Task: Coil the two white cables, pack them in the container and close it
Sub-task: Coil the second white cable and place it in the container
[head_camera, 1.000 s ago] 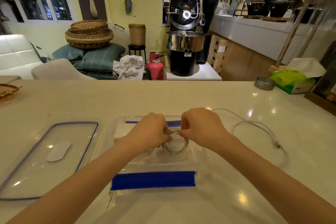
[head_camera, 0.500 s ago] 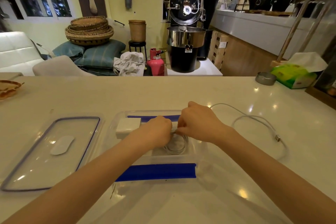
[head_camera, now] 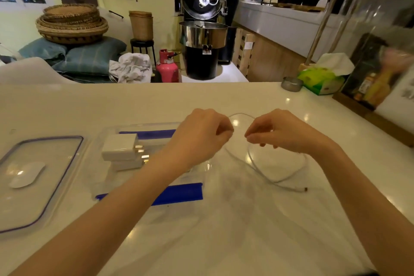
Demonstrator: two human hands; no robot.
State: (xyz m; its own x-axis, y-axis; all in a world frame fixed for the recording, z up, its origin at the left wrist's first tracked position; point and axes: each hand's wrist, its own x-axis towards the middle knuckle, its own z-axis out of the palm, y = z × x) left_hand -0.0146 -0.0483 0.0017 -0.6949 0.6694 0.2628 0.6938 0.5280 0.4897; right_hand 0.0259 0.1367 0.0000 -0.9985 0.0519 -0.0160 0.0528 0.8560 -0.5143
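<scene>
A clear container [head_camera: 107, 139] with blue clips stands open on the white counter, two white chargers [head_camera: 121, 150] inside it. My left forearm hides the first cable in the container. The second white cable [head_camera: 275, 178] lies in a loose loop on the counter right of the container, its plug end at the near right. My left hand [head_camera: 201, 136] and my right hand [head_camera: 280, 132] are both above that loop, each pinching the cable, with a short arc of it running between them. The clear lid [head_camera: 58, 141] lies flat to the left of the container.
A white mouse [head_camera: 26, 175] rests on the lid. A small metal dish [head_camera: 291, 84] and a green tissue box [head_camera: 320, 79] stand at the far right of the counter. A wooden frame edges the right side.
Both hands left the coiled cable in the container and moved right, out over the counter. They have taken hold of the second cable there. The camera has turned right.
</scene>
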